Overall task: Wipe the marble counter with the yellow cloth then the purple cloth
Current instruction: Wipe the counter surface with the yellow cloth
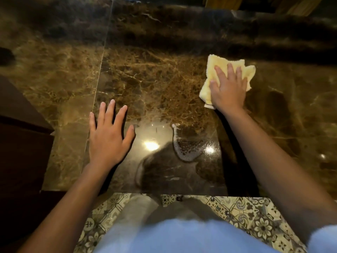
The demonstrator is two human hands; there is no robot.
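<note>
The left hand (107,137) lies flat, grip open and empty, bracing on the marble surface (155,79). A wet patch (186,147) sits near. Far right, the right hand (228,88) presses the yellow cloth (215,70), fingers spread; it should sweep back with even pressure.

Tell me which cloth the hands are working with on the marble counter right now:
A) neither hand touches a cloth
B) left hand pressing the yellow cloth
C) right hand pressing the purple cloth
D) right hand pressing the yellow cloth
D: the right hand lies flat on the yellow cloth on the marble counter, while the left hand rests bare on the stone.
</note>
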